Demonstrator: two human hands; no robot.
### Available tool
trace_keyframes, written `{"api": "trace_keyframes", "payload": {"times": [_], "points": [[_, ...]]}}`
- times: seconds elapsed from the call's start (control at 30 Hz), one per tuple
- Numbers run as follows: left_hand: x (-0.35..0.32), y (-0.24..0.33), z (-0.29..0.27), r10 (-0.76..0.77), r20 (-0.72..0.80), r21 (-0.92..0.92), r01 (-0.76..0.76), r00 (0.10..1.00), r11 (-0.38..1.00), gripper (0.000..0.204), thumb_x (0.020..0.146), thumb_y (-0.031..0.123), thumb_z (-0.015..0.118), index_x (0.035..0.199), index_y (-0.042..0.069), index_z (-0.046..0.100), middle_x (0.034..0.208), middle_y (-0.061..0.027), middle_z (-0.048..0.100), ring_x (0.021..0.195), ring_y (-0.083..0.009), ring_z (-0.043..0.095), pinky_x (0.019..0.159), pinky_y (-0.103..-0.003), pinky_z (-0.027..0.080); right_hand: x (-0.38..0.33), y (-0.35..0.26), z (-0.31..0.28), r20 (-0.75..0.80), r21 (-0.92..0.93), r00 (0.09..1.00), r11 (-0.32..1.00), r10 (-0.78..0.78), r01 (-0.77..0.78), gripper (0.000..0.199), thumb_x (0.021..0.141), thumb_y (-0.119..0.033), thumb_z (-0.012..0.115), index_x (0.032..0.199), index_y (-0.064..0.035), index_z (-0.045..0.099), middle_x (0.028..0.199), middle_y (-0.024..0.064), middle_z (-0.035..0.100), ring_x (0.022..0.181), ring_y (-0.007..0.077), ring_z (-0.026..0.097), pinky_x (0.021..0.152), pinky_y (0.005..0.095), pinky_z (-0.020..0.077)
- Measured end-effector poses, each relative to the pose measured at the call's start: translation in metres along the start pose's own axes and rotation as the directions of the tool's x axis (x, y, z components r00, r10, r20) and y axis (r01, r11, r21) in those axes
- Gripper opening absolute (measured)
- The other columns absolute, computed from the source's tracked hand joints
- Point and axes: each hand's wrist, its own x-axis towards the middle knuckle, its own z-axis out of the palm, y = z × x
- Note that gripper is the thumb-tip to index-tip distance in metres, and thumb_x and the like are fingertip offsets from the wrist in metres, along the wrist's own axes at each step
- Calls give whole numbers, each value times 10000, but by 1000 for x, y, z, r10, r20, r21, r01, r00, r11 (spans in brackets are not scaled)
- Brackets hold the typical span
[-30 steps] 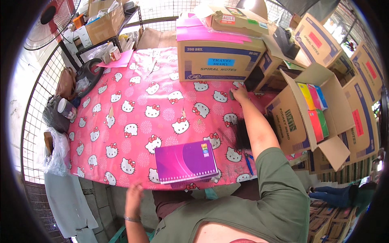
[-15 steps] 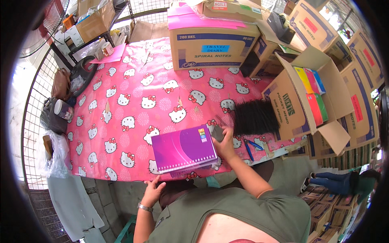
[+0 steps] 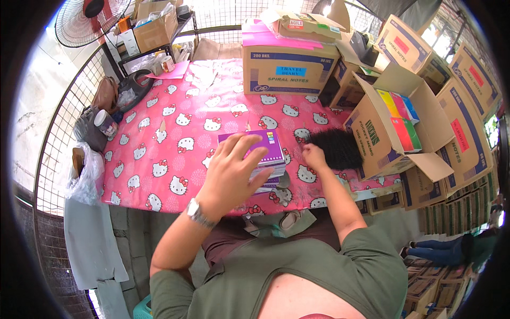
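A stack of purple spiral notebooks (image 3: 273, 151) lies on the pink table near its front edge. My left hand (image 3: 234, 167) is over the stack's left part, fingers spread, hiding much of the top cover; I cannot tell whether it touches. To the right, my right hand (image 3: 314, 157) is at the left edge of a pile of thin black strands (image 3: 340, 149). Its fingers are pinched together, and whatever may be between them is too small to see. A grey object (image 3: 284, 181) sits by the stack's right side, partly hidden.
An open carton (image 3: 372, 133) with colourful pads stands right of the black pile. A large closed carton (image 3: 287, 69) is at the back. Bags and a jar (image 3: 105, 122) line the left edge. A fan (image 3: 90, 21) stands far left; a person (image 3: 441, 249) is at the right.
My left hand has risen from the table's front edge to over the notebooks. My right hand has left the purple notebook's side and moved to the black strands. The whole view has shifted.
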Motion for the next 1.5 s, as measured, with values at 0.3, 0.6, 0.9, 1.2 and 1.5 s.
{"api": "trace_keyframes", "payload": {"times": [0.3, 0.6, 0.9, 1.2, 1.5], "points": [[5, -11, 13, -23, 408, 136, -36, 913, 990, 460, 758, 226, 782, 1185, 124, 645, 1210, -56, 618, 1098, -264, 595, 914, -392, 534, 3, -42, -99, 251, 813, 942, 480, 222, -330, 307, 972, -183, 477, 1187, -49, 652, 777, 0, 571, 555, 75, 475, 489, 236, 377], [56, -20, -24, -87, 361, 166, 28, 928, 986, 132, 872, 83, 554, 986, 48, 610, 883, -143, 651, 916, -346, 629, 847, -459, 480, -38, -187, -174, -57, 827, 970, 533, -238, 179, 421, 1043, -270, 404, 1280, 23, 590, 981, 49, 639, 570, 61, 446, 507, 217, 375], [48, -10, 19, -81, 88, 142, 68, 993, 988, 160, 863, 134, 610, 1000, 51, 601, 937, -113, 644, 956, -304, 607, 905, -435, 421, -100, -233, -148, -143, 661, 854, 594, -501, 459, 625, 1083, -364, 405, 1562, 5, 247, 1540, 204, 416, 1214, 254, 526, 1037, 333, 378], [44, -11, 14, -18, 95, 66, 12, 995, 998, 175, 868, 168, 650, 1000, 57, 618, 914, -92, 642, 931, -275, 607, 905, -413, 400, -56, -219, -201, -45, 538, 794, 655, -606, 530, 254, 964, -89, 630, 1210, -46, 680, 1076, 112, 675, 927, 184, 655, 778, 302, 533], [44, -8, 15, -15, 97, 79, 7, 995, 997, 150, 900, 174, 636, 1003, 66, 625, 902, -82, 650, 915, -269, 606, 894, -406, 397, -56, -221, -209, -76, 411, 697, 614, -713, 673, 282, 907, 17, 644, 1166, -71, 714, 891, 79, 578, 807, 170, 619, 699, 301, 529]]}}
